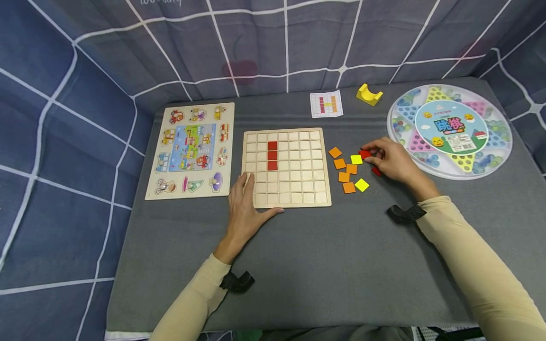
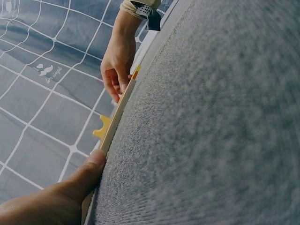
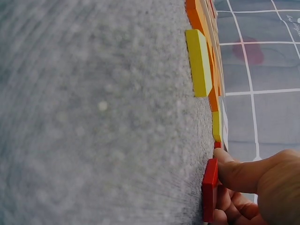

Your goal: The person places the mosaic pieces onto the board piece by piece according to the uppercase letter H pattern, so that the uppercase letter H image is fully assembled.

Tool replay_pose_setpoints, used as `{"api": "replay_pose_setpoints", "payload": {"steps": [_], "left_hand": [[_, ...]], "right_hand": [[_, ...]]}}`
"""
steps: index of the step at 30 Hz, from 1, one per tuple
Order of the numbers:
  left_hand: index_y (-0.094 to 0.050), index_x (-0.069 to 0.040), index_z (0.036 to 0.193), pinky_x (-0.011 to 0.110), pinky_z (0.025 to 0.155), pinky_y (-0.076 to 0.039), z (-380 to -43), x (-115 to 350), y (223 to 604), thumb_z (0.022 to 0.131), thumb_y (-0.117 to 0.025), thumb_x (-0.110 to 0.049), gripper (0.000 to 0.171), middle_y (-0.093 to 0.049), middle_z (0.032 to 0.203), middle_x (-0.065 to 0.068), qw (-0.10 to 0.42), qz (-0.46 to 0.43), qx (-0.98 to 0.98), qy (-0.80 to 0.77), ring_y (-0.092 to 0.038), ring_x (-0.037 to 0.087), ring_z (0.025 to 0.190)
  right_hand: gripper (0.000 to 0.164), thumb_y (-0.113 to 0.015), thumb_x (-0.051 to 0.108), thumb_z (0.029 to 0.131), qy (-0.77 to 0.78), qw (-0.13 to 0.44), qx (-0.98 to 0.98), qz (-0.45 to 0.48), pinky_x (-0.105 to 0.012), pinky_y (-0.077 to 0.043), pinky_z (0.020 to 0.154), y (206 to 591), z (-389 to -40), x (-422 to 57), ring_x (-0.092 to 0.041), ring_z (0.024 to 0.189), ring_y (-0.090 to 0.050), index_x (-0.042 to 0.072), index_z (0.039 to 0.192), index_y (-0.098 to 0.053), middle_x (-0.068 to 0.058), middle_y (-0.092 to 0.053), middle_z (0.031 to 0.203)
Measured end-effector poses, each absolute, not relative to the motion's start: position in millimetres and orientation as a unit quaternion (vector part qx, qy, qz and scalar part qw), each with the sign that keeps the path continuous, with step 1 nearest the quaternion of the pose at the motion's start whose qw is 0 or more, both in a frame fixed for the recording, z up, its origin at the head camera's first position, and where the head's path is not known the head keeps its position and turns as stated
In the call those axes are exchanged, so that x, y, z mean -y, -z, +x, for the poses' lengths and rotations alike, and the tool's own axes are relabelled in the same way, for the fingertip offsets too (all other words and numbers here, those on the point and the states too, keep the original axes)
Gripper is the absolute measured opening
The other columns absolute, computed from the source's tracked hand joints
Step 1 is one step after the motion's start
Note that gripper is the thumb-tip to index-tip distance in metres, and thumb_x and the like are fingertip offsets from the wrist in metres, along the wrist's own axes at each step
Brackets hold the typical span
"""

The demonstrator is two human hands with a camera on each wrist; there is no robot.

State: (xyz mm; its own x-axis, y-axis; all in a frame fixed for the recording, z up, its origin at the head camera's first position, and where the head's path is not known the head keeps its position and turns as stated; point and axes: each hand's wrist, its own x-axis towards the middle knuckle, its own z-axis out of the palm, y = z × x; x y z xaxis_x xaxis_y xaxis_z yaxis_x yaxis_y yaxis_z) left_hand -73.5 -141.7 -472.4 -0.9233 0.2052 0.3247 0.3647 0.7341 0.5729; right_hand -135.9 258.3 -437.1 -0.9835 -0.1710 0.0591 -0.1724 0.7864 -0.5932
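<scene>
My left hand (image 1: 246,208) rests at the lower left corner of a wooden grid board (image 1: 298,168), fingers extended over its left edge. The thumb lies along the near edge. Three red tiles (image 1: 272,156) sit in one column of the grid. Right of the board, my right hand (image 1: 390,160) pinches a red square tile (image 1: 364,154) between thumb and fingertips at the table surface. A second red tile (image 3: 210,191) lies under that hand, partly hidden in the head view. Beside them are several orange tiles (image 1: 351,169) and two yellow tiles (image 1: 361,184).
A picture puzzle board (image 1: 226,163) lies at the left. Behind the grid board are a printed pattern card (image 1: 326,104) and a yellow curved block (image 1: 368,95). A round game box (image 1: 490,163) stands at the right, near my right hand.
</scene>
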Motion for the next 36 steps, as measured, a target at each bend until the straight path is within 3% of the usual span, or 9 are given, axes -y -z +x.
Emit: {"api": "replay_pose_setpoints", "payload": {"steps": [20, 36], "left_hand": [[-0.041, 0.003, 0.146, 0.061, 0.11, -0.025, -73.1, 141.8, 473.4, 0.058, -0.093, -0.048, 0.114, -0.038, 0.148, 0.027, 0.126, -0.155, 0.923, 0.329, -0.033, 0.043, 0.139], [-0.042, 0.004, 0.145, 0.062, 0.109, -0.027, -72.9, 141.4, 473.2, 0.057, -0.093, -0.048, 0.114, -0.039, 0.147, 0.028, 0.136, -0.158, 0.923, 0.322, -0.035, 0.044, 0.137]], "right_hand": [[0.025, -0.069, 0.007, 0.091, -0.315, -0.013, 0.946, 0.075, -0.02, -0.036, 0.061, 437.8, -137.8, -258.5, -0.019, 0.075, -0.048, 0.003, 0.115, -0.068, -0.013, -0.058, 0.094], [0.024, -0.07, 0.005, 0.089, -0.319, 0.0, 0.944, 0.082, -0.017, -0.035, 0.061, 437.4, -136.2, -258.5, -0.016, 0.073, -0.046, 0.002, 0.113, -0.069, -0.012, -0.057, 0.092]]}}
